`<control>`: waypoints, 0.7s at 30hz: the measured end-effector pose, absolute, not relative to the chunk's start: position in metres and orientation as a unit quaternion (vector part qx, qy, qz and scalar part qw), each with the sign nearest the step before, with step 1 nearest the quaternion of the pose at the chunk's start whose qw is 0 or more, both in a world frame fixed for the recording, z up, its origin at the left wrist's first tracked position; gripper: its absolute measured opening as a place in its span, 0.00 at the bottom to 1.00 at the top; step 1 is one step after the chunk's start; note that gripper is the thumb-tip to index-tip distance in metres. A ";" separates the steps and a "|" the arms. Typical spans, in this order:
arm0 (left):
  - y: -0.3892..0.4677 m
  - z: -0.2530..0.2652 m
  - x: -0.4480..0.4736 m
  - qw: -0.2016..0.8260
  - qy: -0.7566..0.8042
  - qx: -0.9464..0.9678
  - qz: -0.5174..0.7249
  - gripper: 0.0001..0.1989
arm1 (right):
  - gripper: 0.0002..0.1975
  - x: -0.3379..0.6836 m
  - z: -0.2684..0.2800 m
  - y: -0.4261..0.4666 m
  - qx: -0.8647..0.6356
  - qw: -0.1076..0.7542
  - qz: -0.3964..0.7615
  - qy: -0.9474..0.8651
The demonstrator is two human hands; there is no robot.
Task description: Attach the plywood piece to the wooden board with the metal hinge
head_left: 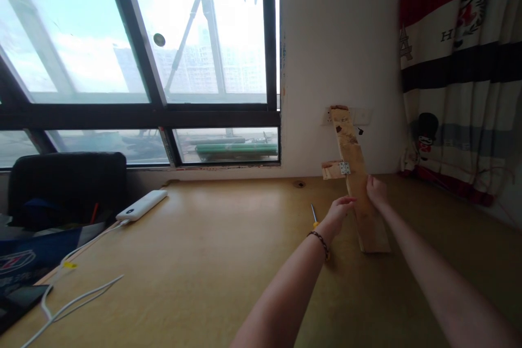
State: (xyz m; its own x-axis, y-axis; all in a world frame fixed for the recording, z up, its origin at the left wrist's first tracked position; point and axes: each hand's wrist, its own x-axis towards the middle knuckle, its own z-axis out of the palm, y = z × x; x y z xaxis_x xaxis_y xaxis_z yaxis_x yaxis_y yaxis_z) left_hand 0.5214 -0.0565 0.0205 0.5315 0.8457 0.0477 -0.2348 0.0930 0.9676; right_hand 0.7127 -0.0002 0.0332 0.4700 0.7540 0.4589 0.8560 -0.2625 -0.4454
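Note:
A long, rough wooden board stands tilted on the table, its lower end towards me and its upper end in front of the wall. A metal hinge joins a short wooden piece to its left edge. My right hand grips the board's right edge, with most of its fingers hidden behind the wood. From the left, my left hand holds the board's left edge below the hinge, fingertips over its face. A screwdriver with a yellow handle lies beside my left wrist, partly hidden by it.
On the left of the wooden table lie a white power bank and a white cable. A dark chair stands beyond that edge. Wall sockets sit behind the board; a patterned curtain hangs at right.

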 end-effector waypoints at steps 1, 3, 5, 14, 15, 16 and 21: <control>-0.059 0.014 0.519 0.677 0.277 0.569 0.375 0.15 | 0.28 0.712 0.033 -0.001 -0.791 0.338 -0.068 -0.506; -0.064 0.001 0.514 0.665 0.266 0.617 0.326 0.16 | 0.29 0.709 0.034 -0.004 -0.799 0.348 -0.045 -0.488; -0.071 -0.010 0.509 0.655 0.267 0.651 0.276 0.19 | 0.32 0.704 0.036 -0.008 -0.818 0.350 -0.010 -0.457; -0.089 0.002 0.501 0.550 0.266 0.771 0.179 0.25 | 0.37 0.679 0.018 -0.047 -0.870 0.341 0.076 -0.347; -0.091 0.004 0.499 0.524 0.268 0.789 0.177 0.25 | 0.36 0.677 0.013 -0.053 -0.869 0.344 0.073 -0.348; -0.092 0.005 0.497 0.494 0.267 0.808 0.177 0.25 | 0.35 0.675 0.007 -0.057 -0.865 0.347 0.068 -0.356; -0.109 0.013 0.453 0.285 0.210 0.911 0.211 0.28 | 0.34 0.668 -0.007 -0.071 -0.846 0.349 0.023 -0.402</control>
